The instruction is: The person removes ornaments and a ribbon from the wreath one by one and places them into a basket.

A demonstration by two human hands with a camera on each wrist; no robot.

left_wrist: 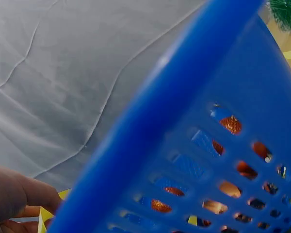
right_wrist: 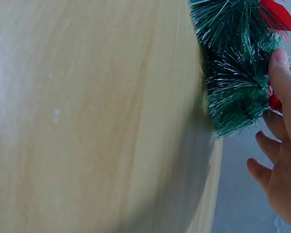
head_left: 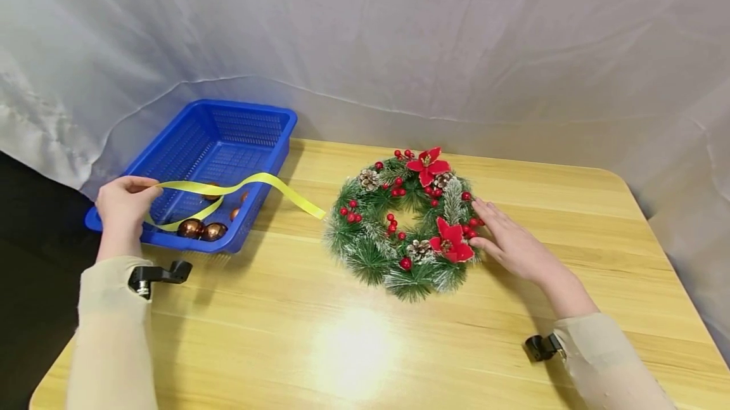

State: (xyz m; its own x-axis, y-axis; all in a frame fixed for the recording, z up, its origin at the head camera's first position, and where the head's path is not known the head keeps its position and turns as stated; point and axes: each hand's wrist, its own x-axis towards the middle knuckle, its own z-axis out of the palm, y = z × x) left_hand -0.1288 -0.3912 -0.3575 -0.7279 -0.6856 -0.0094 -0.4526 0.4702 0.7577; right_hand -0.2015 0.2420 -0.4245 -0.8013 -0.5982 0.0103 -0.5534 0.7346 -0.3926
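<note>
A green wreath [head_left: 407,223] with red flowers, berries and pine cones lies on the wooden table [head_left: 365,334]. My right hand [head_left: 510,242] rests flat against its right side, fingers straight; the wreath's needles [right_wrist: 233,92] fill the top of the right wrist view beside my fingers [right_wrist: 281,77]. My left hand [head_left: 122,204] pinches one end of a yellow ribbon [head_left: 245,188] over the near left corner of a blue basket [head_left: 213,169]. The ribbon arcs across the basket and its far end reaches the wreath's left edge. The basket wall [left_wrist: 194,145] blocks most of the left wrist view.
Several copper-coloured baubles [head_left: 202,230] lie in the basket's near end. White cloth [head_left: 399,36] hangs behind and around the table. The basket overhangs the table's left edge. A bright light spot [head_left: 353,350] reflects on the tabletop near me.
</note>
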